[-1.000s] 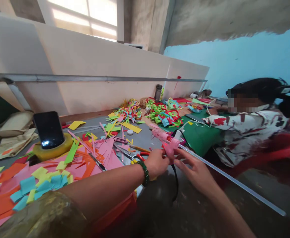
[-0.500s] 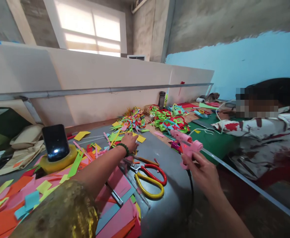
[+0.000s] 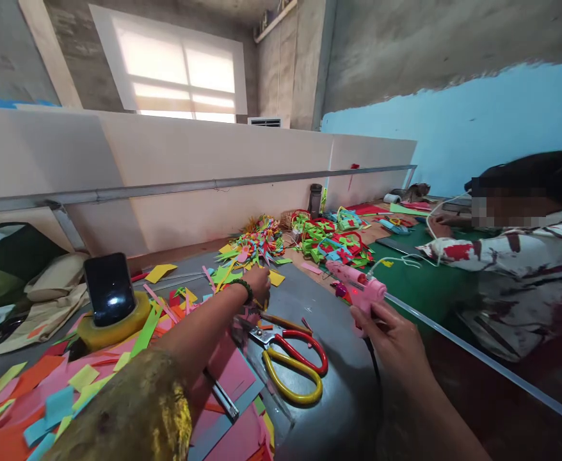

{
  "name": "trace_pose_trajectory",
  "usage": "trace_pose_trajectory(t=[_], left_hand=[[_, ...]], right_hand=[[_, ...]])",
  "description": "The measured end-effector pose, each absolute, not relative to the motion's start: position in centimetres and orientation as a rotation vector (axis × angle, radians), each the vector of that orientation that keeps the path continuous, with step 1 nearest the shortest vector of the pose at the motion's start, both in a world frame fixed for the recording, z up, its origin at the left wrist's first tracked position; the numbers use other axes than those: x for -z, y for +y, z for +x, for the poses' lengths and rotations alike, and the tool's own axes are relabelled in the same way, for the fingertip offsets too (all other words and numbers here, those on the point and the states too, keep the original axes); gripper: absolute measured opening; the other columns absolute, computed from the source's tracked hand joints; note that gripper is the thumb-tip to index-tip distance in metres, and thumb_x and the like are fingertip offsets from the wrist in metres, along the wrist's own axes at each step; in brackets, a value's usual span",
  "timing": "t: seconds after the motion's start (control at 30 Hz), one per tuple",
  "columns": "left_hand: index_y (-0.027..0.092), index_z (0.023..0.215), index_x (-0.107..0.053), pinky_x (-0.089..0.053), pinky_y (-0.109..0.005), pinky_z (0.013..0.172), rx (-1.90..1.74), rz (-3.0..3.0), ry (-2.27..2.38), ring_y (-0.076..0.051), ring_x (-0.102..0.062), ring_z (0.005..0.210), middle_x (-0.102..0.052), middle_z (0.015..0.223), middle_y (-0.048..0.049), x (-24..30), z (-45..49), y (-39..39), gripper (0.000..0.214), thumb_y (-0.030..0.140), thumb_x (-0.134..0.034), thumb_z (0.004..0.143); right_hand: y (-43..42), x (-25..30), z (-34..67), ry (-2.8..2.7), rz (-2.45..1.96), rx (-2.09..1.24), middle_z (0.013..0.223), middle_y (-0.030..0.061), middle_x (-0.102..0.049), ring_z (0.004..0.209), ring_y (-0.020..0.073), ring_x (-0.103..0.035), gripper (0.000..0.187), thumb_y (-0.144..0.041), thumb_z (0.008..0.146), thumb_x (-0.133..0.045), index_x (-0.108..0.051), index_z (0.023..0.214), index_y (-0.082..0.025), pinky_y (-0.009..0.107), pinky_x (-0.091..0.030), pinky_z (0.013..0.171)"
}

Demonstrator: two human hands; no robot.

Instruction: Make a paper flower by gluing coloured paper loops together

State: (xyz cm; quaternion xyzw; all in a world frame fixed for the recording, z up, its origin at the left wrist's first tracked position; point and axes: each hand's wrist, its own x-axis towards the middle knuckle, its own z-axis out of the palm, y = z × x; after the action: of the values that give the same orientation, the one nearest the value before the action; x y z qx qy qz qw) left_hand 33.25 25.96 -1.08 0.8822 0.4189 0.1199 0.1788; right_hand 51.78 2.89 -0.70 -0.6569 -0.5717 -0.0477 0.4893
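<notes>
The left arm [image 3: 204, 333] reaches forward from the lower left, its bare forearm slanting up and rightward; the left wrist [image 3: 232, 298] is in line with it; the left grip [image 3: 258, 285] shows its back, knuckles up and fingers turned downward, the tips hidden, so how far they close cannot be told; the right arm [image 3: 447, 410] enters at the lower right, slanting up and leftward; the right grip [image 3: 399, 330] is curled firmly, thumb [image 3: 366, 323] on its left side; the two grips are well apart, the left farther forward.
</notes>
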Motion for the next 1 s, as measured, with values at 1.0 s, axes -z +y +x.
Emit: trace_pose_trajectory(t=[1.0], left_hand=[[0.016,0.120,-0.054,-0.052,-0.043,0.083,-0.365,2.326,1.162,-0.022,-0.060,0.099,-0.058,0.118,-0.0093,3.7,35.4,23.1,0.034,0.032,-0.056,0.090]], right_hand=[[8.5,2.3,54.1,-1.865,-1.829,-0.109,0.074,0.0041,-0.061,0.072,0.0184,-0.054,0.041,-0.049,0.090,-0.038,-0.052,0.064,-0.020,0.029,-0.037,0.066]])
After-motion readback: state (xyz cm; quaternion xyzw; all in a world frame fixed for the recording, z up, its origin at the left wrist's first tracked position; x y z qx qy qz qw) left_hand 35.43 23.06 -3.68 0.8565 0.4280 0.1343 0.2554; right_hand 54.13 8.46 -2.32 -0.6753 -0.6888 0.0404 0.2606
